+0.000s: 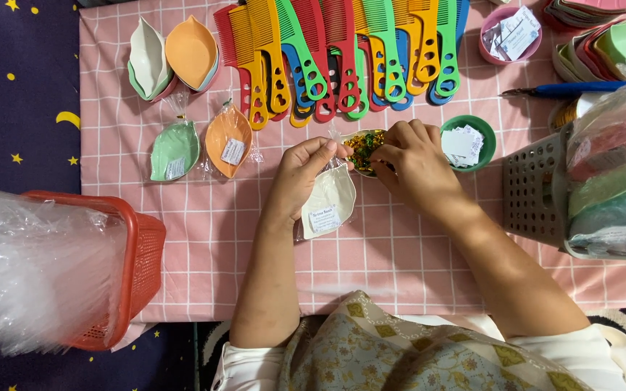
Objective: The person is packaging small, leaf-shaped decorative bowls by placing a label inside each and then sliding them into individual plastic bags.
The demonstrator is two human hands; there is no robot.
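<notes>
So the left hand is pinching the top of a clear bag with a cream leaf-shaped dish inside it, fingers clamped on the plastic right at the bag's mouth, and the dish lies flat on the pink checked cloth about the middle of the table, with a small white label on its near end. The right hand is just right of it, fingertips bunched together over a little bowl of green and gold twist ties; looks like it's pinching at the ties, but I can't tell if it's actually got one. Just right of that hand there's a green cup of white paper slips. Far side has a whole fan of colourful combs, and to the left two already bagged leaf dishes, a green one and an orange one, plus a stack of bare ones beyond them. Red basket stuffed with clear bags sits near left, grey basket of wrapped dishes on the right.
</notes>
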